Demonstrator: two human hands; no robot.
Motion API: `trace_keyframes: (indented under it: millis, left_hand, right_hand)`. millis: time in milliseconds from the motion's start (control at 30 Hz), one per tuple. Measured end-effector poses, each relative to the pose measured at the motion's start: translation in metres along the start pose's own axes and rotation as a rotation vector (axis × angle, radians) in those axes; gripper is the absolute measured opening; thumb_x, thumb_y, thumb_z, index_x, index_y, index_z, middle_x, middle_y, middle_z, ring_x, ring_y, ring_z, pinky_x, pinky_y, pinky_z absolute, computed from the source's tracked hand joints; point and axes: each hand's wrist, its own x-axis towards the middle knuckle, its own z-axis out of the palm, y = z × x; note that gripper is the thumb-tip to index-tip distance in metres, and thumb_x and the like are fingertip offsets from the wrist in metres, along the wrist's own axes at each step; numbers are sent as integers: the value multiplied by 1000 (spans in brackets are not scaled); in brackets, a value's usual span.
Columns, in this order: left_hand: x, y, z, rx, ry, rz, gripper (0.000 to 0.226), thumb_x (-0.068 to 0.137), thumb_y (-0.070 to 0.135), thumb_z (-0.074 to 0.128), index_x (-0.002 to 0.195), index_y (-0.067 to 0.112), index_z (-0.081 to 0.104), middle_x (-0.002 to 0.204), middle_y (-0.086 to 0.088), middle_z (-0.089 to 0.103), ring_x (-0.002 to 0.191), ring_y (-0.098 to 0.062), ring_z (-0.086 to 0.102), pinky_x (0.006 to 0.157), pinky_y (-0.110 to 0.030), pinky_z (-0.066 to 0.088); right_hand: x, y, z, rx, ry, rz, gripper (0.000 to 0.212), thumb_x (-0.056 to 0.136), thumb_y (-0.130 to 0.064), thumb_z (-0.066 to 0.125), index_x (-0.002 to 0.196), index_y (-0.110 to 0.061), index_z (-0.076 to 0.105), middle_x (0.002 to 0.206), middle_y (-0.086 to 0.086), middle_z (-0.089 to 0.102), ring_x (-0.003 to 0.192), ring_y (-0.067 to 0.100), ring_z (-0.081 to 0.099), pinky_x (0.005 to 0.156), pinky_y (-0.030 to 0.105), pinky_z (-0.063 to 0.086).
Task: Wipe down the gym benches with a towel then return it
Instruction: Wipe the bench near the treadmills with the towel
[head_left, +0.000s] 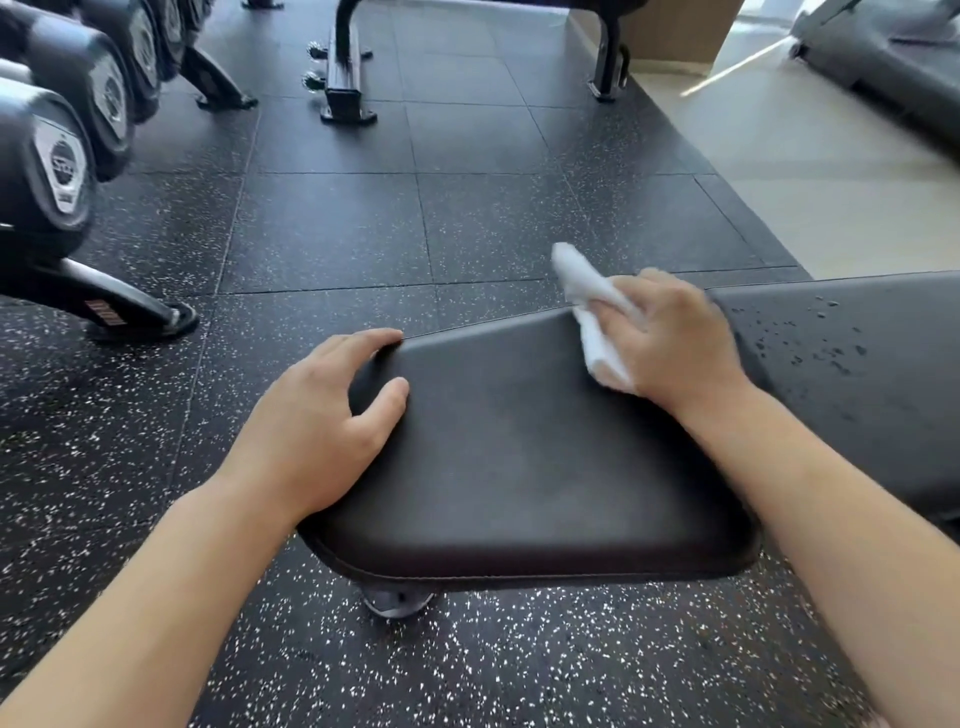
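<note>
gripping white towel (592, 317) on bench pad (519, 457), right hand (675, 338)

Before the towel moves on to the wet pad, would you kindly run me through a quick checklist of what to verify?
1. Towel held firmly: ok, the right hand has it bunched in its grip.
2. Towel touching the bench: ok, it lies on the seat pad at its far edge.
3. Bench steadied: ok, the left hand rests on the seat pad's corner.
4. Seat pad dry: ok, no droplets visible.
5. Back pad dry: not ok, droplets remain.
6. Towel dry enough: cannot tell.
</note>
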Motion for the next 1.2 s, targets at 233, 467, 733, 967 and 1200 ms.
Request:
trace_keyframes:
  millis: [233, 467, 733, 967, 1200]
  left_hand:
    - [0, 2, -1, 4, -3, 12, 46, 95, 39, 61, 140, 40, 55, 138, 17, 60, 127, -10, 54, 107, -33, 41]
    - [-2, 4, 1, 13, -1, -4, 48, 95, 41, 58, 143, 39, 53, 139, 18, 58, 126, -9, 52, 107, -30, 39]
    - [-1, 0, 1, 3, 6, 5, 42, 94, 41, 60, 135, 43, 56, 129, 16, 62, 120, -12, 57, 101, -36, 43]
    - [-1, 0, 0, -17, 7, -7, 47, 94, 45, 60, 140, 40, 55, 137, 17, 59, 127, -10, 54, 111, -37, 41]
    - [1, -3, -1, -20, 2, -2, 43, 94, 43, 62, 137, 39, 56, 134, 16, 61, 124, -12, 56, 107, -38, 43]
  right_hand:
    - [-48, -71, 13, 117, -181, -250, 25, 94, -43, 55, 108, -30, 71, 90, -7, 57, 90, 22, 55, 70, 37, 45]
    - [2, 4, 10, 20, -102, 79, 21, 98, -42, 61, 97, -24, 71, 85, -5, 52, 97, 27, 60, 74, 35, 42]
    - [-31, -78, 19, 102, -189, -237, 31, 95, -43, 55, 122, -37, 68, 96, -7, 61, 94, 22, 57, 75, 35, 50]
    - [18, -1, 20, -93, -117, 77, 23, 100, -43, 53, 100, -27, 70, 87, -3, 58, 93, 27, 59, 76, 39, 47]
    - [-12, -74, 32, -51, -160, -158, 39, 98, -42, 44, 133, -42, 59, 94, -5, 57, 91, 22, 56, 76, 38, 50]
